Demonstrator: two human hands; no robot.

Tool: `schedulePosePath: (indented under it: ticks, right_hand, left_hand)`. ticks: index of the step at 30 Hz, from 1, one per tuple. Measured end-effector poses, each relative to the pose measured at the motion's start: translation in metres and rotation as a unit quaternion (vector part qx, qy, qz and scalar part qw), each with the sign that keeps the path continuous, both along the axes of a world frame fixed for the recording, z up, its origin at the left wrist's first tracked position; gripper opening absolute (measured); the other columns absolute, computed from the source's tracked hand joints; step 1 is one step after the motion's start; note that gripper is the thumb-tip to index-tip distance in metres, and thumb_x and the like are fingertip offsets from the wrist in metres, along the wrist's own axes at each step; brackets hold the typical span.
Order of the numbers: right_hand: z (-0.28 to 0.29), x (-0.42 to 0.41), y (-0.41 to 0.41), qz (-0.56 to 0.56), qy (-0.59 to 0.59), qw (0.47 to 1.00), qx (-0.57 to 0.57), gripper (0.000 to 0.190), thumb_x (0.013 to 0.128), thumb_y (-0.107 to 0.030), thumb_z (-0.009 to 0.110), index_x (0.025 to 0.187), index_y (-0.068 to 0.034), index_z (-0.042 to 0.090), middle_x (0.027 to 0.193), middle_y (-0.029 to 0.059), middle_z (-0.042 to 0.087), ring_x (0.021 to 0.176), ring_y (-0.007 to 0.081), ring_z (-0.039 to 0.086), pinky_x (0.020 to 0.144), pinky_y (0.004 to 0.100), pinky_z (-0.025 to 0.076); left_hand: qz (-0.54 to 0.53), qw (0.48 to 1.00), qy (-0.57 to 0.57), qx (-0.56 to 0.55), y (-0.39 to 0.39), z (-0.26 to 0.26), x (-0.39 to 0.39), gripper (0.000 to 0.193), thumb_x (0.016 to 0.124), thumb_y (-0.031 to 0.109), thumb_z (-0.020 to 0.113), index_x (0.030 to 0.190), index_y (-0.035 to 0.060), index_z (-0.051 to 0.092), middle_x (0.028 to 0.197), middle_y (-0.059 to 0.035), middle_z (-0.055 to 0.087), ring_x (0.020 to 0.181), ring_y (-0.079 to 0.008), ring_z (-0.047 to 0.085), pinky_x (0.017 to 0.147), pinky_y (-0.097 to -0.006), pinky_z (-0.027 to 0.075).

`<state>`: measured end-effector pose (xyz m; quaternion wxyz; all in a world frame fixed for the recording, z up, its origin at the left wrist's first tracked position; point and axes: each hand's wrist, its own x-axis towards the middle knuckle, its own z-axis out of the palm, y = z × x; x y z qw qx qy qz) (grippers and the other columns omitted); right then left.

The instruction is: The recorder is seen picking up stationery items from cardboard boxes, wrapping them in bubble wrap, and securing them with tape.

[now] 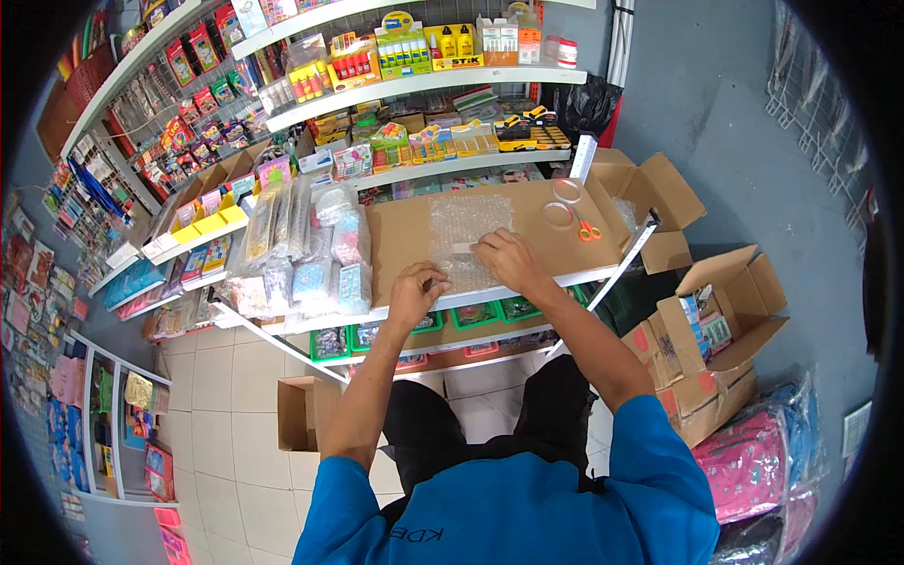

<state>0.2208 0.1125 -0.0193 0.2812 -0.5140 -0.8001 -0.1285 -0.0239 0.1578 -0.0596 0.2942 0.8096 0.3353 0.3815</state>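
Note:
A sheet of bubble wrap (470,219) lies on the brown cardboard top of a shelf unit. On its near part rests a small, clear item with a whitish strip, too unclear to name. My right hand (503,256) touches this item and the wrap with bent fingers. At the wrap's near left edge is my left hand (421,286), thumb and fingertips close together; whether anything thin is between them cannot be told. Orange-handled scissors (588,230) lie to the right, beside two rolls of tape (558,215).
Bubble-wrapped packs (330,261) are heaped at the left of the worktop. Stocked shelves (424,83) rise behind it. Open cardboard boxes (734,311) stand at the right, near plastic-wrapped pink goods (748,466). Another box (300,413) sits on the tiled floor.

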Motion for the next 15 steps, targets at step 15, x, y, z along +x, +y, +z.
schedulePosePath:
  ticks: [15]
  right_hand:
    - [0.004, 0.023, 0.0, 0.049, 0.117, 0.984, -0.129, 0.031, 0.083, -0.018, 0.072, 0.113, -0.008, 0.072, 0.108, 0.0113, 0.067, 0.105, 0.0313, 0.062, 0.093, 0.0408, 0.05]
  left_hand:
    - [0.063, 0.997, 0.029, -0.031, -0.003, 0.017, -0.001, 0.053, 0.067, 0.02, 0.092, 0.102, 0.0025, 0.056, 0.102, -0.0145, 0.058, 0.095, -0.0327, 0.059, 0.082, -0.0411, 0.049]
